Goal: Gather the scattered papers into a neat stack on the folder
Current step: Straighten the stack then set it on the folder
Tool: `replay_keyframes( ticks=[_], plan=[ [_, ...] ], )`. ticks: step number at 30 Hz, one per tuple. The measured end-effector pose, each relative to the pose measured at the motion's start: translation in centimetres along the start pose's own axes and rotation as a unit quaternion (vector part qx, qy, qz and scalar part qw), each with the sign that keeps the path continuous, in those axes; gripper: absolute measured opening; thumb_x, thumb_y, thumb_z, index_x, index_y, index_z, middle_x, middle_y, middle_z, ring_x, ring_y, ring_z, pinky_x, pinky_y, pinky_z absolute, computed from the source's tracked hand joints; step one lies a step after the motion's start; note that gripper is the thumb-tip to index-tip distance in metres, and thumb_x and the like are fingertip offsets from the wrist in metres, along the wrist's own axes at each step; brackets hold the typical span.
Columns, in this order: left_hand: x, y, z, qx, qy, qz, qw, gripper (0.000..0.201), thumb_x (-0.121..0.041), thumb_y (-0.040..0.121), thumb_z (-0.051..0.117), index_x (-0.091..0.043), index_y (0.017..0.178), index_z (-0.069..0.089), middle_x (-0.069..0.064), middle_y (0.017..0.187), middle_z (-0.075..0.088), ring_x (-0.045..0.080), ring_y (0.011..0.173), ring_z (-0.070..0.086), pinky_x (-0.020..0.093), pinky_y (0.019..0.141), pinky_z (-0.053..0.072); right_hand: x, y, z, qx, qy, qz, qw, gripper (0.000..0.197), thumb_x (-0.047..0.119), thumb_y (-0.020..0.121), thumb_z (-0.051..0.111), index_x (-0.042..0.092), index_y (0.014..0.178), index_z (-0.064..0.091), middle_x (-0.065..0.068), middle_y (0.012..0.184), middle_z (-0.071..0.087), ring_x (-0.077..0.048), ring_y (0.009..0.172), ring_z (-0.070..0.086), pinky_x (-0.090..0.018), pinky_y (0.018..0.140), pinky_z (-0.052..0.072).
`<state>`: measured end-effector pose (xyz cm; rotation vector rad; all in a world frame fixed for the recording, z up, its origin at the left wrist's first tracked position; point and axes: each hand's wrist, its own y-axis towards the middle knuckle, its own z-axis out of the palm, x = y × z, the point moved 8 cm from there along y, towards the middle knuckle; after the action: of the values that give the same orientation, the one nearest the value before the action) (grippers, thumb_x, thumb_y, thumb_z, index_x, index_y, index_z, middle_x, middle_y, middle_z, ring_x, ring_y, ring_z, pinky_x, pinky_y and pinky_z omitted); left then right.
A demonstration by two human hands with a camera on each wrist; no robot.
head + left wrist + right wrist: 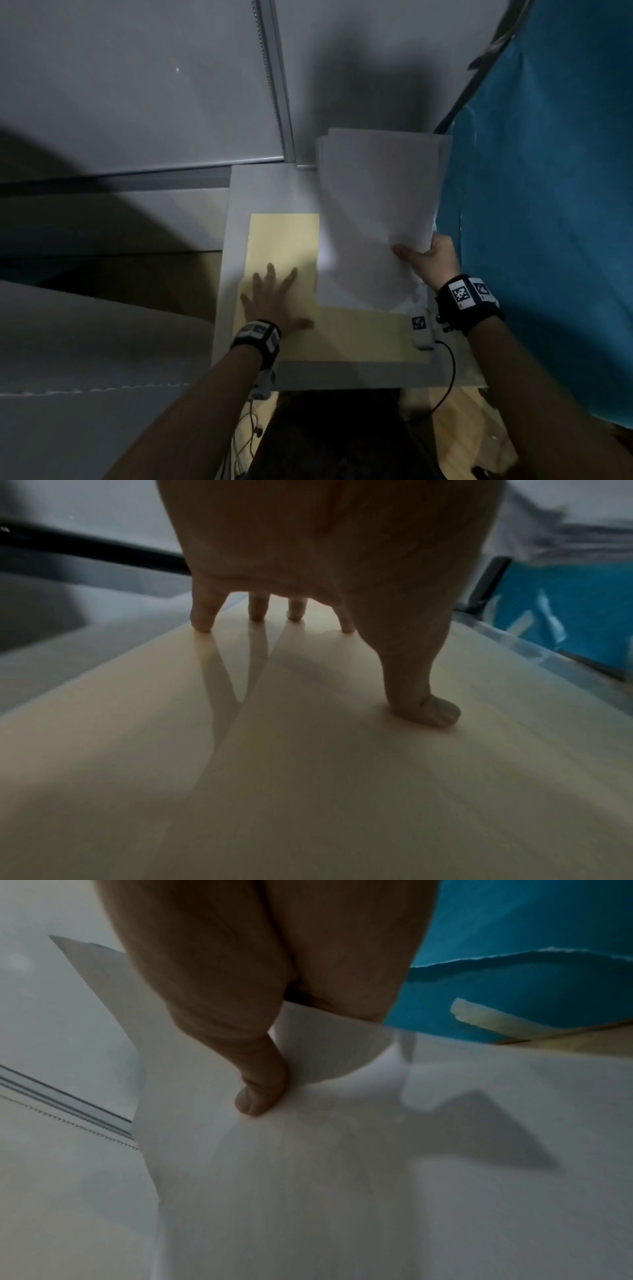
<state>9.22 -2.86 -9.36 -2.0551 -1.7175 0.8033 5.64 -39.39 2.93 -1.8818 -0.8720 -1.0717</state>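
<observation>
The folder point(342, 339) is seen flat on the tabletop point(236, 212), pale yellow, and it is pinned there by the left hand point(274, 301). That hand is spread wide, nothing grasped; in the left wrist view the fingertips point(202, 626) and thumb are pressed straight down on the yellow surface.

The papers point(376, 205) are held as a bundle by the right hand point(435, 257). The grip is closed on their near right corner: the thumb point(263, 1096) is laid on top of the sheets, and the fingers are presumably tucked beneath, though they are hidden from every view. The bundle is carried over the right half of the folder, its far end reaching past the tabletop's back edge towards the wall. At the top, edges are fanned slightly, so the sheets are not yet squared. Whether the near edge is already touching the folder cannot be told in this dim light.

So the step in hand is judged to be the placing: papers gathered, stack not yet set down. What is called for next is a lowering of the bundle and a shift leftward and nearer, so that it is centred on the folder. The left hand would need to be cleared from the landing spot. After that, the edges want tapping or nudging flush.
</observation>
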Motion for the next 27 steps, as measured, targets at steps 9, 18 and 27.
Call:
replay_keyframes(
  ticks=[9,18,27],
  plan=[
    [-1.5,0.2,-2.4,-0.008,-0.027,-0.039,0.999,0.136,-0.077,0.063,0.087,-0.063,0.163,-0.004,-0.007,0.178,-0.026,0.04,0.165,-0.017,0.076,0.125,0.012,-7.3,-0.7,-0.6,0.027,-0.08,0.094,0.992,0.05,0.004,0.077,0.086,0.003,0.122,0.064,-0.014,0.103,0.073,-0.026,0.08,0.072,-0.034,0.066,0.063],
    [1.0,-0.3,-7.3,-0.191,-0.022,-0.128,0.973,0.123,-0.073,0.064,0.088,-0.032,0.162,0.025,0.012,0.164,0.031,0.039,0.146,0.041,0.052,0.113,0.045,-8.2,1.9,3.6,0.09,-0.176,0.127,0.972,0.068,0.025,0.077,0.087,0.006,0.134,0.056,-0.013,0.127,0.066,-0.033,0.112,0.065,-0.047,0.096,0.055],
    [7.7,2.2,-4.5,-0.114,-0.062,-0.25,0.959,0.154,-0.093,0.02,0.083,-0.01,0.141,0.039,0.017,0.136,0.05,0.038,0.12,0.049,0.051,0.099,0.051,-8.8,2.4,1.6,-0.018,-0.293,0.143,0.945,0.098,0.049,0.073,0.084,0.009,0.147,0.035,-0.015,0.143,0.048,-0.036,0.131,0.049,-0.045,0.107,0.045]
  ],
)
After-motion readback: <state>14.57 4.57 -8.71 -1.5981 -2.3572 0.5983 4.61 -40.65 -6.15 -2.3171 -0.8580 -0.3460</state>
